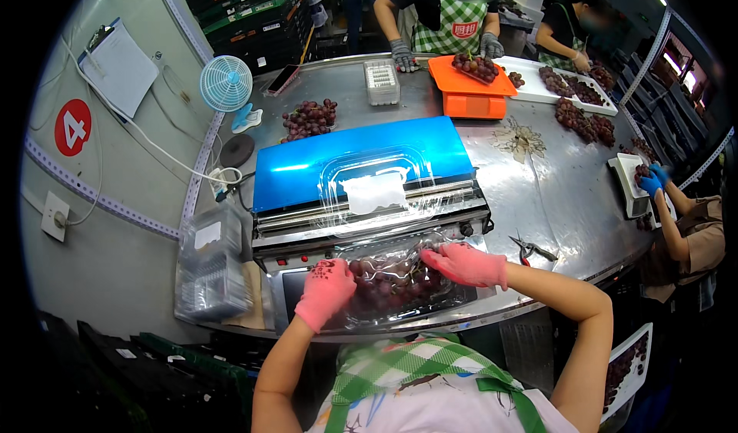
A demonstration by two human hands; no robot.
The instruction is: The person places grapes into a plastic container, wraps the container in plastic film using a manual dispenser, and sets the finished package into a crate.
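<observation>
Dark red grapes fill a clear plastic tray (396,288) just in front of me, with shiny, wrinkled clear film over the top. My left hand (326,288), in a pink glove, is closed at the tray's left end. At its far right corner my right hand (466,265), also pink-gloved, grips with fingers pinched on the film and rim. Directly beyond the tray is a wrapping machine (265,241) with a blue top (307,164). A clear plastic lid (419,168) with a white paper on it lies over the machine.
Stacked clear containers (215,272) stand at left, near a small blue fan (226,83). Pruning shears (533,252) lie at right on the metal table (507,195). Grapes (309,118), an orange scale (473,99) and a white tray (553,95) sit farther back. Co-workers stand across and right.
</observation>
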